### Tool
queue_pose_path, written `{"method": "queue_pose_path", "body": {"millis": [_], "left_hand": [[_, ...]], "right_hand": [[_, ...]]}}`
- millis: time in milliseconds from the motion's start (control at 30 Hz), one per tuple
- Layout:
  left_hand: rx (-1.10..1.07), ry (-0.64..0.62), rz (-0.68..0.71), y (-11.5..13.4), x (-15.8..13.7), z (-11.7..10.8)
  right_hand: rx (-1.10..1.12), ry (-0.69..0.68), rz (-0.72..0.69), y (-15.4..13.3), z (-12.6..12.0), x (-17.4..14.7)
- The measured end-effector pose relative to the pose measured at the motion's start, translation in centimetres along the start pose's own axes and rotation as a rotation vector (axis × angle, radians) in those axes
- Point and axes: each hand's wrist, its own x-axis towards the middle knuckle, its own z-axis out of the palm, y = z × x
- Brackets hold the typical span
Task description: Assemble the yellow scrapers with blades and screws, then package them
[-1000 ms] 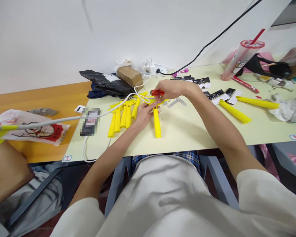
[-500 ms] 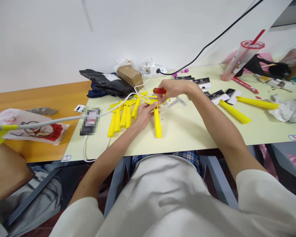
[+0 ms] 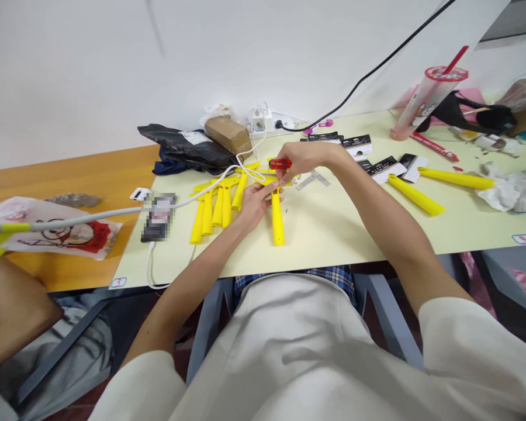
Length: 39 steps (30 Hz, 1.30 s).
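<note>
My left hand (image 3: pixel 255 202) is closed on a yellow plastic scraper handle (image 3: pixel 277 223) near its wide head, the grip end pointing toward me. My right hand (image 3: pixel 293 159) grasps a red screwdriver (image 3: pixel 280 164) from above. The screwdriver stands over the head of the same handle; its tip is hidden by my fingers. Left of my left hand lie several more yellow scraper handles (image 3: pixel 207 214), partly under a white cable (image 3: pixel 188 200). Thin metal blades (image 3: pixel 313 180) rest on the table just right of my right hand, with small bits beside them.
Black-and-white cards (image 3: pixel 383 169) and two yellow handles (image 3: pixel 416 195) lie at right, near crumpled tissue (image 3: pixel 508 190). A tall cup with a straw (image 3: pixel 425 108) stands behind. At left are a blurred-out phone (image 3: pixel 158 217), a black bag (image 3: pixel 188 149), a box (image 3: pixel 228 135) and another person's arm (image 3: pixel 17 304).
Both hands stay at the same handle, with the screwdriver upright over its head. The whole view has shifted slightly; no object has clearly been moved.
</note>
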Motion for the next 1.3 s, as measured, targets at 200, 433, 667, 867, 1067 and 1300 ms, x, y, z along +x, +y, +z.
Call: {"method": "queue_pose_path", "body": {"millis": [200,433,667,867,1067,1300], "left_hand": [[-0.038,0.006,-0.001,0.2,0.0,0.1],[-0.07,0.021,-0.031,0.4,-0.3,0.5],[-0.055,0.032,-0.036,0.4,-0.4,0.6],[-0.046,0.031,-0.052,0.4,-0.4,0.6],[-0.035,0.01,-0.118,0.1,-0.7,0.8],[-0.021,0.015,-0.139,0.2,-0.7,0.8]], "right_hand": [[0.042,0.031,-0.018,-0.5,-0.1,-0.2],[0.036,0.044,0.027,-0.5,-0.9,-1.1],[0.017,0.032,-0.002,-0.6,-0.2,-0.3],[0.037,0.163,-0.089,-1.7,-1.6,-2.3],[0.546,0.735,-0.218,-6.5,-2.4,-6.2],[0.841,0.667,-0.263,-8.1,-0.6,-4.0]]}}
